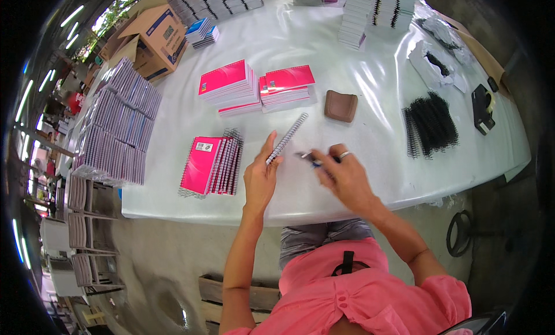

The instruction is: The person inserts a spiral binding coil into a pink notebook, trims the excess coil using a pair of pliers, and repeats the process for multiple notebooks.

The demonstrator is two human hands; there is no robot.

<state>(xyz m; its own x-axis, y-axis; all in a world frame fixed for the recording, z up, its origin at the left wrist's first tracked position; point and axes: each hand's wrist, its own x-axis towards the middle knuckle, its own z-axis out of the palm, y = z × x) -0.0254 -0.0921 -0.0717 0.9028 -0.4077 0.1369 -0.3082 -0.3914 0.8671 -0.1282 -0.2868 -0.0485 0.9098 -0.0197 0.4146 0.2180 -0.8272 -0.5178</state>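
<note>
My left hand (260, 182) grips a spiral notebook (287, 139), held up edge-on so that its coil faces me. Close to its right, my right hand (350, 179) is closed around small pliers (305, 156), whose jaws point toward the coil without touching it. Motion smears the tool a little, and its handles are partly hidden by the fingers. Left of my left hand lies a pile of bound pink notebooks (200, 163) with wire coils sticking out. Beyond both hands stand two stacks of pink-covered booklets (224, 78). A brown square pad (340, 106) lies right of them.
Black spiral coils (432, 126) lie on the right of the white table (370, 138), beside a black tape dispenser (482, 108). Wrapped notebook stacks (115, 132) line the left edge. A cardboard box (155, 40) and tall stacks of booklets (393, 5) stand at the back.
</note>
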